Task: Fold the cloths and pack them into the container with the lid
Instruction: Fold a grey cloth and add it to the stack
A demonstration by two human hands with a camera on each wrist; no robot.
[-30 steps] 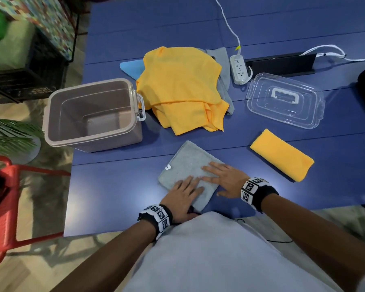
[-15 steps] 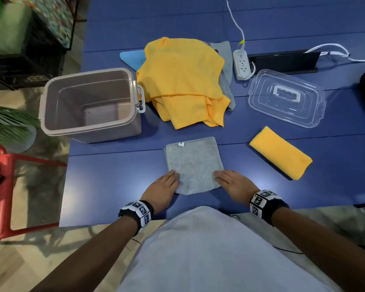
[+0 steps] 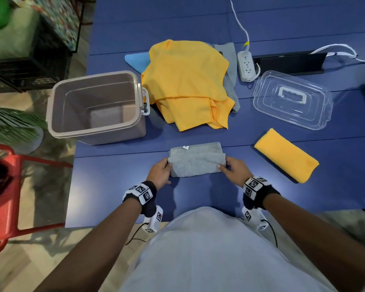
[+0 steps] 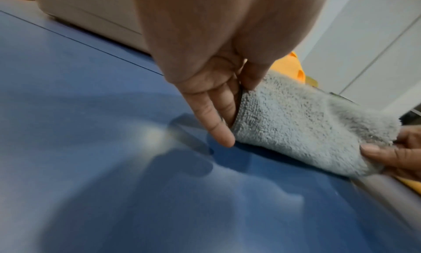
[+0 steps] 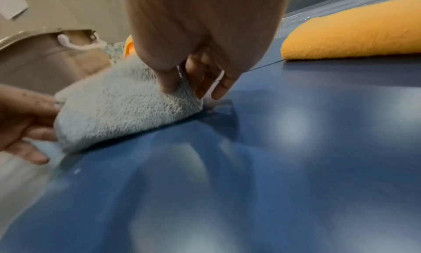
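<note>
A grey cloth (image 3: 196, 160) lies on the blue table, its near half rolled over toward the far edge. My left hand (image 3: 160, 172) pinches its left end (image 4: 244, 94) between thumb and fingers. My right hand (image 3: 232, 170) pinches the right end (image 5: 182, 87) the same way. The taupe container (image 3: 95, 106) stands open at the left, nothing inside it. Its clear lid (image 3: 293, 100) lies upside down at the right. A folded yellow cloth (image 3: 286, 154) rests right of my hands. An unfolded yellow cloth (image 3: 185, 81) is heaped behind, over grey and light blue cloths.
A white power strip (image 3: 246, 65) with its cable and a black bar (image 3: 289, 62) lie at the back right. The table's left edge runs just past the container; a red chair (image 3: 6, 182) and a plant (image 3: 11, 125) stand beyond it.
The cloth lay flat as a square with my hands at its near corners. Both hands have since lifted the near edge and carried it forward, halving the cloth's depth.
</note>
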